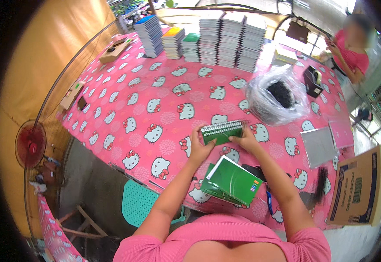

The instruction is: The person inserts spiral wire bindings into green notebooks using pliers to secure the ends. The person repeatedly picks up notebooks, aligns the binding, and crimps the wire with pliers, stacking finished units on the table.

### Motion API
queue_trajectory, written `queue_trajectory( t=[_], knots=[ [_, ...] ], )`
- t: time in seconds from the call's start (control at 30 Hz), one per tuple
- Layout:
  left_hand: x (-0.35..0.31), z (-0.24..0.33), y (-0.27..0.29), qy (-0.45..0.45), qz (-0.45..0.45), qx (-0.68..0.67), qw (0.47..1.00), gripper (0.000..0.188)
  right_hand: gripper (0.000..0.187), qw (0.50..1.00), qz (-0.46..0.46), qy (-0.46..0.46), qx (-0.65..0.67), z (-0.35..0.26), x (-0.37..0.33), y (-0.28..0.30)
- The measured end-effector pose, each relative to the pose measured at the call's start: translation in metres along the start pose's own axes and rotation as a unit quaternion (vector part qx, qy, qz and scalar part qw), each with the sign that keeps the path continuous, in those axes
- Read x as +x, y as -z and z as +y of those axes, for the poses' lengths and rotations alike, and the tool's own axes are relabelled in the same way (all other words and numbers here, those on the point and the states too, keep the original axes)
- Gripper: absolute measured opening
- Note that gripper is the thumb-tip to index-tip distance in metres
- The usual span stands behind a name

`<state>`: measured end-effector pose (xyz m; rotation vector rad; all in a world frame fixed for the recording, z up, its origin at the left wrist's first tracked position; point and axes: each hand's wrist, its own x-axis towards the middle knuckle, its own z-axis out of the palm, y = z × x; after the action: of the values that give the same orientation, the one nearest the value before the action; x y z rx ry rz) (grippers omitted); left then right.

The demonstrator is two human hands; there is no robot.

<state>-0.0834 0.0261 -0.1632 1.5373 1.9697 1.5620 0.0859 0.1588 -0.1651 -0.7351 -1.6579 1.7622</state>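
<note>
Over the pink patterned tablecloth I hold a small green spiral notebook [222, 139], its white coil turned to the far side. My left hand [200, 147] grips its left end, with the thumb on the cover. At the right end, my right hand [246, 140] closes on it with fingers near the coil. Closer to my body lie several green notebooks [234, 180] in a loose pile, below my hands. A dark object beside the pile is partly covered by my right forearm. A blue pen-like item [269, 201] rests to the pile's right.
Tall notebook stacks [229, 41] line the far edge. A clear plastic bag [264, 105] with black contents and a black tape dispenser [313, 81] stand at right. A cardboard box [358, 187] is near right, a teal stool [140, 203] left. Another person [352, 52] stands far right.
</note>
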Motion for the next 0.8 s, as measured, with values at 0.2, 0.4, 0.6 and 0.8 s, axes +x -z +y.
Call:
queue_trajectory(
  t=[0.2,0.4,0.6,0.8],
  knots=[
    [0.008,0.004,-0.017,0.103,-0.077,-0.301,0.945,0.072,0.074,0.991,0.016,0.012,-0.129,-0.001,-0.005,0.004],
    [0.029,0.028,-0.022,0.084,-0.098,-0.194,0.972,0.033,0.076,0.882,0.11,0.109,-0.445,-0.015,-0.067,0.036],
    [0.051,0.017,-0.049,-0.064,0.016,-0.2,0.978,0.032,0.079,0.798,0.182,-0.123,-0.562,-0.072,-0.244,0.026],
    [0.097,0.068,-0.081,-0.162,0.038,-0.187,0.968,0.036,0.062,0.736,0.235,-0.163,-0.614,-0.047,-0.294,0.007]
  ],
)
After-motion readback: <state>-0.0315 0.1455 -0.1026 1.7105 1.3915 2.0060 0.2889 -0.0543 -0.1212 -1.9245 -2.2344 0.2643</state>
